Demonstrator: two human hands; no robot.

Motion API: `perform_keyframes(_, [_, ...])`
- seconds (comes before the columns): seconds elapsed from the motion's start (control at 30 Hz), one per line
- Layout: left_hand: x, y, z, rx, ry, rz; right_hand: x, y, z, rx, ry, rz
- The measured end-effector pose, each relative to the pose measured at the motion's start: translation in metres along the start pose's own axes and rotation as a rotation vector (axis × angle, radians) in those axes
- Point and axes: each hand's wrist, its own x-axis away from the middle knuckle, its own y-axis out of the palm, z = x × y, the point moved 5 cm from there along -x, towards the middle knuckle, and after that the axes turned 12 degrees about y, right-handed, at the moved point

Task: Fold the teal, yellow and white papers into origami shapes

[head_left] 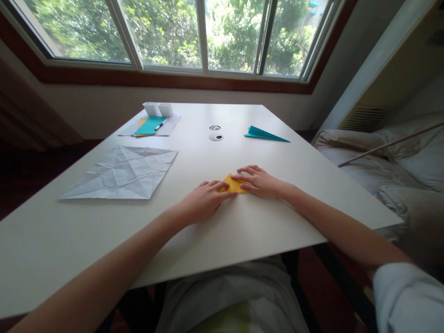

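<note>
A small piece of folded yellow paper [233, 184] lies flat on the white table [222, 226] in front of me. My left hand [205, 200] rests over its left side, fingers stretched out and pressing on the paper. On the opposite side, my right hand [258, 181] lies with fingers spread, its fingertips touching the paper's right edge. Both hands cover parts of the sheet, so its full outline is hidden.
To the left lies a creased white sheet [126, 173]. A teal paper plane [265, 134] sits at the back right. Teal paper [150, 125] with a pen [160, 125] and white containers [158, 109] are at the back left. Two round discs [215, 137] lie mid-table.
</note>
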Motion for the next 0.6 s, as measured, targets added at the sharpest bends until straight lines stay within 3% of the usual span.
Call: perform_keyframes(0.6, [0.0010, -0.0068, -0.0025, 0.063, 0.009, 0.017, 0.0026, -0.0049, 0.0034, -0.090, -0.051, -0.043])
